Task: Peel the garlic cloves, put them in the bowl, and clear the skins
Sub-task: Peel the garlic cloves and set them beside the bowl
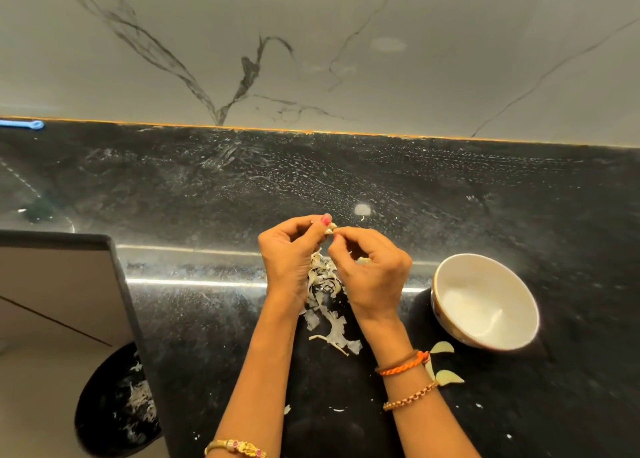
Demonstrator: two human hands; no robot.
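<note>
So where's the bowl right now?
In the head view, the white bowl sits on the black counter to the right of the right hand, apart from it, with the skins farther left.

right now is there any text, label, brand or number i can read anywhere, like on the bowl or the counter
None: no readable text shows anywhere in this view.
The white bowl shows a plain inside and no print on its visible outer wall.
The black counter carries only specks and glare, and the wall only dark marble veins.
The blue object at the far left edge is too small to show any marking.
</note>
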